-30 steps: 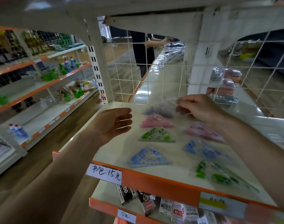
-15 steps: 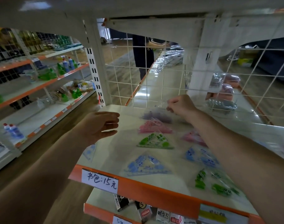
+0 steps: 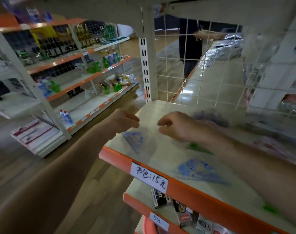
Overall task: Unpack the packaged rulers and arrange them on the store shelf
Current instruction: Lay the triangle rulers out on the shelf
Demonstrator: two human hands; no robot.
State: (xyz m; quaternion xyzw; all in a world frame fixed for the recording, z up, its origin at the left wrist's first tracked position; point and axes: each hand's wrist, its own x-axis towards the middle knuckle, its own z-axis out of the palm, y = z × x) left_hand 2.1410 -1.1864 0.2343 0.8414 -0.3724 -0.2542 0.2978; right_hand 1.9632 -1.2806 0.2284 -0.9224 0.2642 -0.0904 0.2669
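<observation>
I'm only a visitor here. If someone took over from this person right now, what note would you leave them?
Left hand: curled, seems to pinch one edge of a clear bag with a blue ruler in it.
Right hand: curled at the bag's other edge; blur leaves the grip unsure.
Done: several loose rulers lie in rows on the shelf.
Left: take the blue ruler out and lay it in a free spot, probably near the front left corner.
</observation>
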